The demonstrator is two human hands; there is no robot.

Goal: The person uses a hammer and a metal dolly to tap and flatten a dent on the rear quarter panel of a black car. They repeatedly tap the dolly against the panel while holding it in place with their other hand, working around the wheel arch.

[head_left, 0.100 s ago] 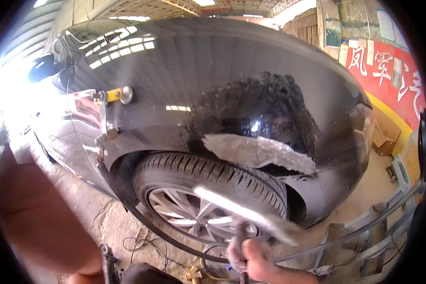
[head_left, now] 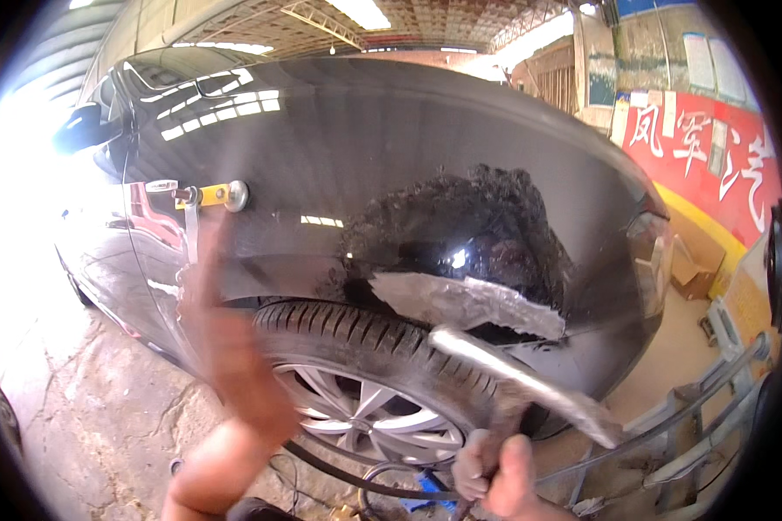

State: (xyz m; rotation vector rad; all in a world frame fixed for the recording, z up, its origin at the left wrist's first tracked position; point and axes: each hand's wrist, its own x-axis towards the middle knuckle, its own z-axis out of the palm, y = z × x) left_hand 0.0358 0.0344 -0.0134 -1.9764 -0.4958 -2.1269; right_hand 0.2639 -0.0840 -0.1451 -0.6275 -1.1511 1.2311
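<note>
My right hand [head_left: 495, 478] is closed around the handle of a hammer [head_left: 526, 384] with a long silver head, held tilted in front of the wheel [head_left: 365, 417]. Blurred by motion, my left hand [head_left: 243, 365] is raised before the car's dark side panel [head_left: 339, 139], between the tyre and a yellow-and-metal tool [head_left: 210, 198] with a round metal end. Its fingers are smeared. Above the wheel arch the panel has a bare, dented silver strip [head_left: 469, 302], bordered by a rough black patch [head_left: 513, 208].
A grey metal frame [head_left: 695, 434] stands at the lower right, near a cardboard box [head_left: 697, 265]. Cables and a blue item [head_left: 427, 497] lie on the cracked concrete floor [head_left: 87, 408] below the wheel. A red sign wall [head_left: 704, 148] is at the far right.
My left hand has swung from the lower left up and rightward toward the panel. The hammer has moved right in my right hand. The car sits slightly lower in view.
</note>
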